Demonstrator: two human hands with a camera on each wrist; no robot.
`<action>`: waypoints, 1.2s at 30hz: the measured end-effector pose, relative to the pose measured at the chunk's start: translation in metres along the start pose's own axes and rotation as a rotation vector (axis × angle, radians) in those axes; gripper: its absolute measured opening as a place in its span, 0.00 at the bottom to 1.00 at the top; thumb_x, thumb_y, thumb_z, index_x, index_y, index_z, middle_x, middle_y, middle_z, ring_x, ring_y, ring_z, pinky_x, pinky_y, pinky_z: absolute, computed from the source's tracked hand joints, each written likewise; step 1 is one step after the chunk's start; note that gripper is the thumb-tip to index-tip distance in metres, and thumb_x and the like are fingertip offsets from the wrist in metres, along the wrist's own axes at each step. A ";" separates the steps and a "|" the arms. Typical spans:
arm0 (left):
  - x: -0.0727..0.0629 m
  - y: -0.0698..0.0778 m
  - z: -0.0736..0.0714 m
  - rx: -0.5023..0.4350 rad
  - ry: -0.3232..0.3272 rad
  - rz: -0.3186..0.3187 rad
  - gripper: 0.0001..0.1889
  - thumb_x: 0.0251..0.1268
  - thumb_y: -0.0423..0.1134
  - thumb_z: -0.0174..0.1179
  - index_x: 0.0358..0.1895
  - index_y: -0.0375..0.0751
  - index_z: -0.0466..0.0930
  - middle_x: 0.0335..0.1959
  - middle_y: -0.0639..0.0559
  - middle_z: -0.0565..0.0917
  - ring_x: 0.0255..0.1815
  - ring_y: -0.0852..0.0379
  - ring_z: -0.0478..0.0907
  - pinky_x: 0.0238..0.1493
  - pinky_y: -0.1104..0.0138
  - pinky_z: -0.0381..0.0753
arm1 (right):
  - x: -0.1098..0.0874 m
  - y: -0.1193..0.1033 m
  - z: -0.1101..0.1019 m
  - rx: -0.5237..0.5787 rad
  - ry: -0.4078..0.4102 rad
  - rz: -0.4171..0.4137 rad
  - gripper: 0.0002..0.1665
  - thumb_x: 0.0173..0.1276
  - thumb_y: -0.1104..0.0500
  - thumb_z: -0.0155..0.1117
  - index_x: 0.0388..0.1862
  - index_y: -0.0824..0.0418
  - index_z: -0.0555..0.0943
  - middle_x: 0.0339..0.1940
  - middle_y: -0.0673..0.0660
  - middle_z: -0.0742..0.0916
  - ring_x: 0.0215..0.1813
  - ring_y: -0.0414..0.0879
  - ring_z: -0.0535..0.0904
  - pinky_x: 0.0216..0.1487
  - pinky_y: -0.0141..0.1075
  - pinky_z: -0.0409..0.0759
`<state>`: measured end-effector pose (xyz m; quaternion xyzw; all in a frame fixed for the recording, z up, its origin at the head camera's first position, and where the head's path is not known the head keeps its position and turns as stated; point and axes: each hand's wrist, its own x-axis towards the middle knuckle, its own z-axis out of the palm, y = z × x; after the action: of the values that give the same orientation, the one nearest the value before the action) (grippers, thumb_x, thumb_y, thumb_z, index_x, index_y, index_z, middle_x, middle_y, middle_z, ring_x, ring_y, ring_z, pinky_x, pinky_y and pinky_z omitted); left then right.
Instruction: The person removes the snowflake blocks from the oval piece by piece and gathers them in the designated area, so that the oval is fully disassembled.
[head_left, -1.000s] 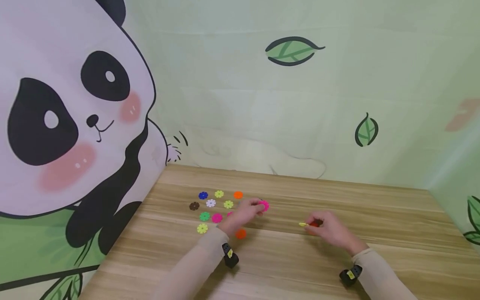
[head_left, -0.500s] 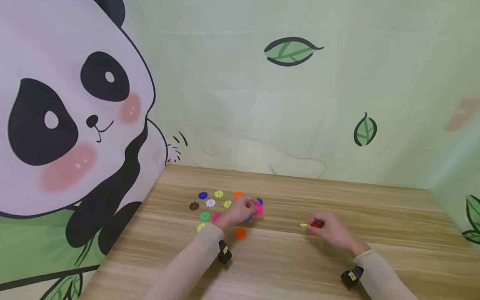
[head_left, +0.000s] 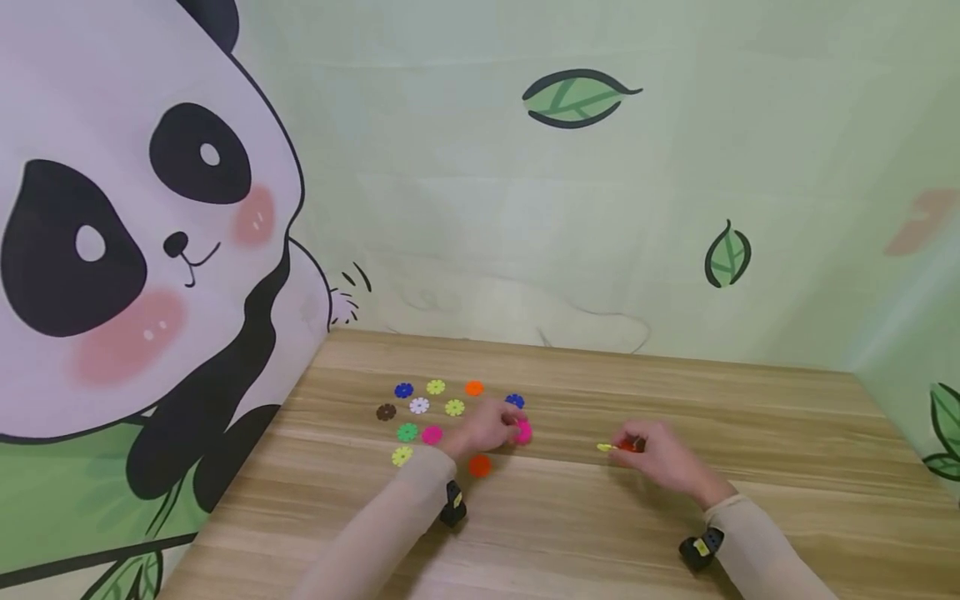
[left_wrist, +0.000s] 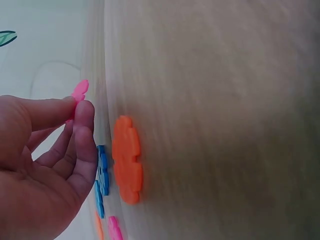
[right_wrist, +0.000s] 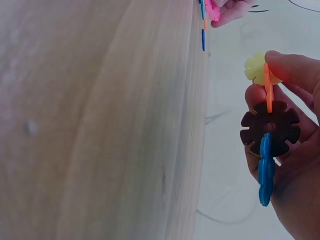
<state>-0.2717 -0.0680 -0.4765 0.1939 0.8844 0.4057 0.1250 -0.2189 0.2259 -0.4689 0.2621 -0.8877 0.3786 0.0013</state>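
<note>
Between thumb and fingertips, my left hand (head_left: 491,427) pinches a pink snowflake disc (left_wrist: 81,90), a flat notched plastic piece, above the table. My right hand (head_left: 660,454) grips a short chain of interlocked discs. In the right wrist view that chain runs from a yellow disc (right_wrist: 255,69) through an orange disc (right_wrist: 269,90) and a brown disc (right_wrist: 270,127) to a blue disc (right_wrist: 266,172). Thumb and finger hold it near the yellow and orange pieces. The two hands are apart, the left beside the loose discs.
Loose discs lie flat on the wooden table (head_left: 570,533), including a brown disc (head_left: 386,412), a green disc (head_left: 407,432), a white disc (head_left: 419,405) and an orange disc (head_left: 480,465). A dark blue disc (head_left: 514,401) lies just beyond the left hand. A panda-printed wall backs the table.
My left hand, pinching the pink disc, has shifted slightly left and nearer to me, uncovering the dark blue disc behind it. My right hand with its chain has stayed almost still.
</note>
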 end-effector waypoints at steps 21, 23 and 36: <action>0.009 0.006 0.001 0.247 -0.057 -0.034 0.11 0.62 0.32 0.61 0.47 0.41 0.83 0.37 0.50 0.83 0.39 0.56 0.77 0.42 0.66 0.76 | 0.001 -0.006 0.000 -0.009 -0.008 0.005 0.02 0.62 0.61 0.67 0.30 0.55 0.82 0.26 0.46 0.81 0.29 0.39 0.73 0.28 0.32 0.73; 0.009 0.005 0.001 0.271 -0.052 -0.026 0.11 0.62 0.33 0.61 0.47 0.42 0.83 0.38 0.49 0.83 0.39 0.55 0.77 0.41 0.66 0.77 | 0.001 -0.006 0.000 -0.008 -0.008 0.006 0.03 0.62 0.61 0.67 0.30 0.54 0.82 0.26 0.47 0.82 0.29 0.39 0.73 0.28 0.32 0.73; 0.011 0.002 -0.004 0.329 -0.030 0.003 0.10 0.61 0.32 0.62 0.46 0.41 0.83 0.38 0.50 0.83 0.40 0.56 0.78 0.43 0.67 0.76 | 0.001 -0.005 0.001 -0.002 -0.002 -0.003 0.03 0.62 0.62 0.67 0.30 0.54 0.82 0.26 0.46 0.81 0.28 0.39 0.73 0.27 0.32 0.73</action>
<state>-0.2829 -0.0646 -0.4727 0.2192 0.9366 0.2527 0.1043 -0.2174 0.2216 -0.4658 0.2637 -0.8877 0.3775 0.0009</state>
